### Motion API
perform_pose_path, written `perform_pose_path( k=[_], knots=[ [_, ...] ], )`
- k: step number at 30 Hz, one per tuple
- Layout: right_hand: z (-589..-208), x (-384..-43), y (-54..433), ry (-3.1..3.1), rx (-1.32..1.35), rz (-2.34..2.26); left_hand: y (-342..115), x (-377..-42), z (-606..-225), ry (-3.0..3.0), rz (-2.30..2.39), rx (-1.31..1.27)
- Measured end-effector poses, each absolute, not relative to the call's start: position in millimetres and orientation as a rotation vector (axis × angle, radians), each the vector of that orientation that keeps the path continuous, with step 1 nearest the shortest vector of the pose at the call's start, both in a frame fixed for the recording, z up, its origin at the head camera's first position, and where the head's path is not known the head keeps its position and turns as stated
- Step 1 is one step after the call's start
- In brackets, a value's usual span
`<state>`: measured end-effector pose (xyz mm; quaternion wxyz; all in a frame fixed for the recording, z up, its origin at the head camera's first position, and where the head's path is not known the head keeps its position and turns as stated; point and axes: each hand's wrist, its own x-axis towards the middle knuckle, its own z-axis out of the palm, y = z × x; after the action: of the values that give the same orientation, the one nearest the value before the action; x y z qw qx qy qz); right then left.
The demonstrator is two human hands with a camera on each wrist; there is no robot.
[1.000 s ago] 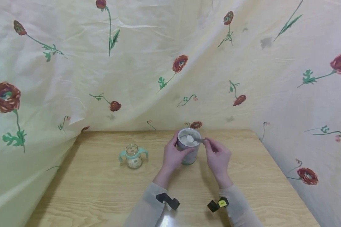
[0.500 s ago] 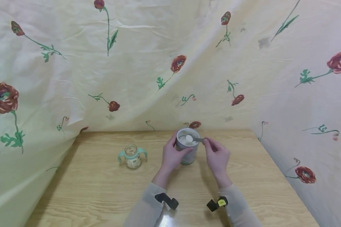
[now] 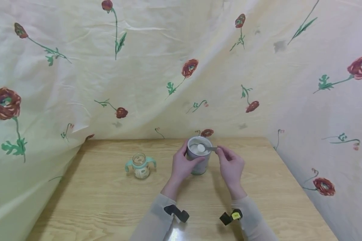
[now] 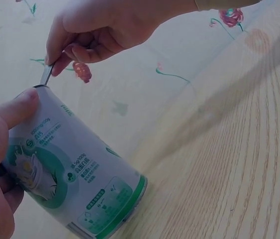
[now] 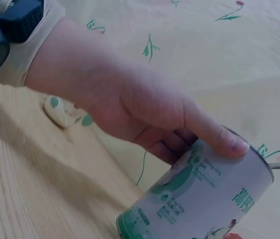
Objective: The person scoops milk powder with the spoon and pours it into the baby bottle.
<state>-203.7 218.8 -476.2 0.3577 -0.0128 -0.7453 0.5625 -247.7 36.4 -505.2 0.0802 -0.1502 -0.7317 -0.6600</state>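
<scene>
A white and green milk powder can (image 3: pixel 200 164) stands uncovered toward the back of the table. My left hand (image 3: pixel 182 164) grips it from the left, thumb across the near side close under the rim. Between thumb and fingertips, my right hand (image 3: pixel 231 167) pinches the grey handle of a spoon (image 3: pixel 211 148). White powder heaps the spoon's bowl, which lies over the can's opening. In the left wrist view the spoon handle (image 4: pixel 46 74) slants up from the rim to the right hand. The printed can (image 5: pixel 199 194) fills the lower part of the right wrist view.
A baby bottle (image 3: pixel 141 166) without a lid, with two turquoise handles, stands on the wooden table (image 3: pixel 108 201) left of the can. A flower-printed cloth (image 3: pixel 157 83) hangs behind the table and along both sides.
Both hands, the can and the spoon keep nearly the same places. The head view has shifted slightly.
</scene>
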Motion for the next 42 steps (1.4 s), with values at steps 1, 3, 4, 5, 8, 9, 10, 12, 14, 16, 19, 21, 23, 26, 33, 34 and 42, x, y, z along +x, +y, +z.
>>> perform_pose_path(
  k=[1, 3, 4, 5, 8, 9, 10, 12, 14, 16, 19, 21, 23, 26, 33, 34, 42],
  knots=[
    [-473.7, -203.6, 220.3, -1.931, -0.048, 1.467, 37.0, -248.9, -503.9, -2.184, -1.973, -0.458],
    [-468.9, -202.6, 222.7, -1.951, -0.083, 1.496, 37.7, -249.9, -501.9, -2.180, -1.980, -0.471],
    [-466.8, -201.4, 223.9, -1.959, -0.095, 1.514, 37.8, -250.2, -501.7, -2.179, -1.984, -0.477],
    [-465.3, -200.7, 225.0, -1.967, -0.111, 1.533, 37.8, -249.8, -501.5, -2.182, -1.989, -0.475],
    [-462.5, -196.3, 225.7, -1.982, -0.185, 1.614, 37.6, -247.3, -501.9, -2.198, -2.008, -0.464],
    [-462.7, -195.4, 225.5, -1.982, -0.211, 1.638, 37.1, -246.0, -502.1, -2.212, -2.003, -0.458],
    [-462.4, -195.0, 224.9, -1.976, -0.234, 1.670, 36.2, -244.9, -501.6, -2.225, -1.993, -0.455],
    [-460.0, -196.5, 223.2, -1.959, -0.274, 1.731, 34.0, -244.2, -497.5, -2.231, -1.981, -0.455],
    [-461.3, -196.6, 219.8, -1.936, -0.298, 1.791, 29.1, -241.0, -497.2, -2.242, -1.961, -0.447],
    [-459.4, -198.8, 218.1, -1.900, -0.305, 1.855, 25.6, -241.1, -495.0, -2.233, -1.940, -0.458],
    [-456.7, -200.5, 217.6, -1.843, -0.288, 1.918, 23.0, -243.0, -494.8, -2.223, -1.929, -0.479],
    [-456.3, -200.3, 218.3, -1.816, -0.281, 1.951, 21.8, -242.9, -495.3, -2.224, -1.931, -0.507],
    [-456.0, -198.1, 218.5, -1.800, -0.285, 1.977, 20.5, -241.7, -496.0, -2.224, -1.940, -0.538],
    [-456.4, -194.4, 218.6, -1.785, -0.319, 2.032, 18.2, -238.2, -496.2, -2.239, -1.937, -0.567],
    [-455.1, -194.6, 214.2, -1.639, -0.396, 2.189, 9.7, -238.5, -496.7, -2.310, -1.890, -0.563],
    [-454.7, -194.8, 213.5, -1.618, -0.398, 2.206, 8.6, -239.0, -496.8, -2.320, -1.888, -0.565],
    [-450.2, -194.2, 210.7, -1.543, -0.399, 2.279, 4.3, -238.3, -494.8, -2.323, -1.900, -0.575]
  ],
)
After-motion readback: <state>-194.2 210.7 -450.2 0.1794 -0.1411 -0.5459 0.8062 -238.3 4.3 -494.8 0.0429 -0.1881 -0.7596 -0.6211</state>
